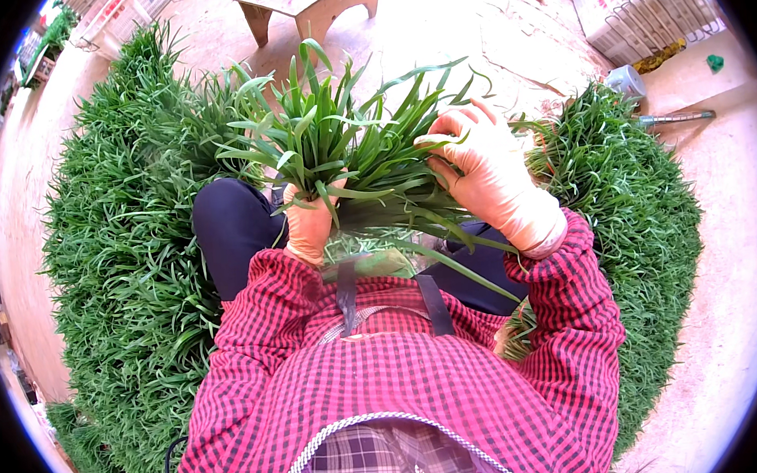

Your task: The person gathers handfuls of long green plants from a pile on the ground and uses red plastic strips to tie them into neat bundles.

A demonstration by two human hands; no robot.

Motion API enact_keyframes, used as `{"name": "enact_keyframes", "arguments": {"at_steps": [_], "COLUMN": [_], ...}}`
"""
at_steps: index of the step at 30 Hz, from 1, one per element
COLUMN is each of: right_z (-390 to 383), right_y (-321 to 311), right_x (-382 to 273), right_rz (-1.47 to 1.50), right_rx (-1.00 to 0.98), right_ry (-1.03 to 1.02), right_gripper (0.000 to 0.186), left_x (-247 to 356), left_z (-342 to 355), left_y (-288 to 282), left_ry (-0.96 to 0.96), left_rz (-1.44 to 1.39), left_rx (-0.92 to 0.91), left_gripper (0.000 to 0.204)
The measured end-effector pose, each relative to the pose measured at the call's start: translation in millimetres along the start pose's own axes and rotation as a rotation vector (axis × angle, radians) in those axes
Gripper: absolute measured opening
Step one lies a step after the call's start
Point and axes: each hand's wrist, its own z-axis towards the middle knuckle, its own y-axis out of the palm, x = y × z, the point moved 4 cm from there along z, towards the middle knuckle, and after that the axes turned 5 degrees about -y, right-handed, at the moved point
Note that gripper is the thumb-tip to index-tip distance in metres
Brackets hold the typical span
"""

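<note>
Two gloved hands hold one bunch of green leaves (347,147) above the lap. Left hand (310,225) has its fingers closed around the bunch's base; right hand (487,173) curls its fingers (442,137) over the blades. Heaps of greens (119,244) lie on the floor (729,302) on both sides.

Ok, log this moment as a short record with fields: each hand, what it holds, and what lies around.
left hand: gloved left hand grips the bunch of green leaves from below, closed around its base
right hand: gloved right hand rests on the bunch's right side, fingers among the leaves
bunch: fanned out above the lap, tips pointing away
surroundings: heaps of green leaves on both sides, on a pale floor
further off: a wooden stool; white crates
</note>
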Motion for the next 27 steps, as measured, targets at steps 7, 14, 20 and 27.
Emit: {"name": "enact_keyframes", "arguments": {"at_steps": [7, 14, 20, 27], "right_z": [1.6, -16.5, -64.5, -93.3], "right_y": [6.9, -2.1, -45.4, 42.9], "right_x": [-8.0, 26.1, 85.4, 31.0], "right_rz": [-0.118, 0.669, 0.663, 0.586], "right_rx": [-0.059, 0.212, 0.492, -0.468], "right_ry": [-0.008, 0.558, 0.628, 0.552], "right_gripper": [0.017, 0.004, 0.038, 0.062], "left_x": [-2.6, -21.5, -35.3, 1.8], "left_z": [0.8, 8.4, 10.0, 6.3], "left_y": [-2.9, -16.0, -32.4, -12.4], "left_ry": [-0.014, -0.079, -0.104, 0.078], "left_rz": [-0.01, 0.077, -0.061, 0.387], "left_rx": [-0.042, -0.022, 0.055, 0.027], "left_gripper": [0.021, 0.031, 0.027, 0.035]}}
